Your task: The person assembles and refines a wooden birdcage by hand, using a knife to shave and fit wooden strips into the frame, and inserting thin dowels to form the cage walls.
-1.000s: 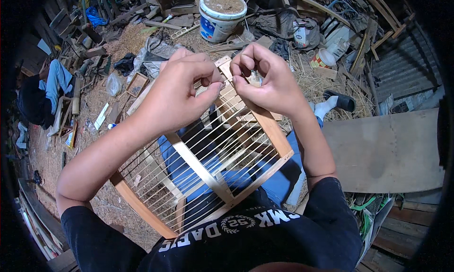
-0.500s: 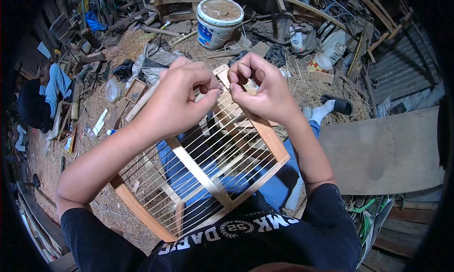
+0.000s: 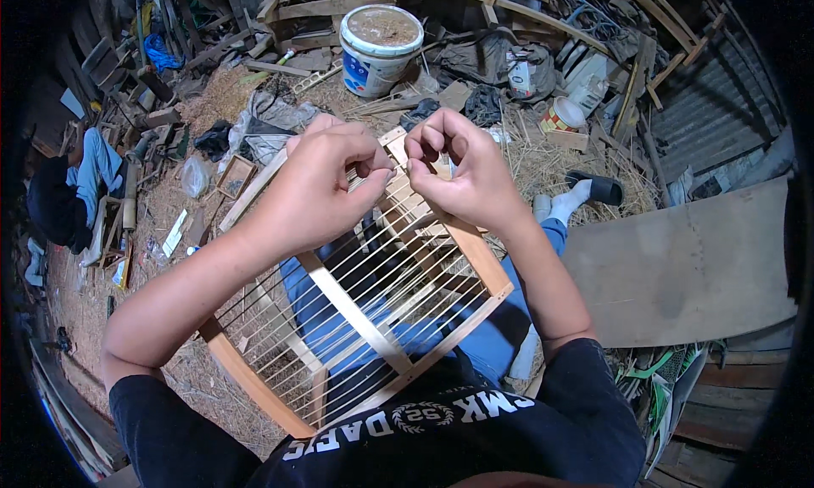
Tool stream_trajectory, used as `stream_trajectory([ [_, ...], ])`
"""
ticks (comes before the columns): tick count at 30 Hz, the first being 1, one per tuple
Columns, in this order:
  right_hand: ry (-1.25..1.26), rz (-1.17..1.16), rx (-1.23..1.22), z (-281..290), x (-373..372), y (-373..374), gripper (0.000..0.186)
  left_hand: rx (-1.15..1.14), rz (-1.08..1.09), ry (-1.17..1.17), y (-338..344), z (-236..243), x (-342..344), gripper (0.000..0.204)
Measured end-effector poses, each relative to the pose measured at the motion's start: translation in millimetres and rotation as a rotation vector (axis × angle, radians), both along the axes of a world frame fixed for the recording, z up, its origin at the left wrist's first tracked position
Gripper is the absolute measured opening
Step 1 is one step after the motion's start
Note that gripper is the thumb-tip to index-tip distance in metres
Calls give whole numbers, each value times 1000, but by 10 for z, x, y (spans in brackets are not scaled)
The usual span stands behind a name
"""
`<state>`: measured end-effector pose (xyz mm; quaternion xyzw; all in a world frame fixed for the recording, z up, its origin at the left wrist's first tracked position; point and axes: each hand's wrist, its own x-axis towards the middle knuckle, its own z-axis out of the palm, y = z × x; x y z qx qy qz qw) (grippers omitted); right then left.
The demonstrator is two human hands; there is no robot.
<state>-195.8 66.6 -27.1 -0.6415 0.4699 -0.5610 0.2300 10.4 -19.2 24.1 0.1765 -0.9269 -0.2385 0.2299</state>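
Note:
A wooden cage frame (image 3: 352, 312) with many thin parallel rods rests across my lap, tilted, its far end under my hands. Above its far left part, my left hand (image 3: 326, 178) is closed, thumb tip against the curled fingers. Close by on the right, my right hand (image 3: 466, 172) is pinched over the right side rail (image 3: 475, 252), its thumb and forefinger facing the left hand. Anything between the fingertips is too small to make out. My hands are a short gap apart.
Beyond the cage stands a bucket (image 3: 381, 51) filled with a brownish material. A large flat board (image 3: 678, 267) lies at the right. Another person (image 3: 64, 187) is at the far left. Wood scraps, bags and straw litter the floor.
The whole view has shifted slightly. My hands keep their pinched posture over the cage, a little farther apart than before.

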Motion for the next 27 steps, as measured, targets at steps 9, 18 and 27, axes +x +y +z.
stream_trajectory([
  [9, 40, 58, -44, 58, -192, 92, 31, 2, -15, 10, 8, -20, -109, 10],
  [18, -43, -519, 282, -1804, -1186, -218, 24, 19, -13, 108, -67, -73, -118, 9],
  [27, 451, -899, 739, -3209, -887, -28, 46, 112, 60, -24, -55, -39, -90, 19],
])
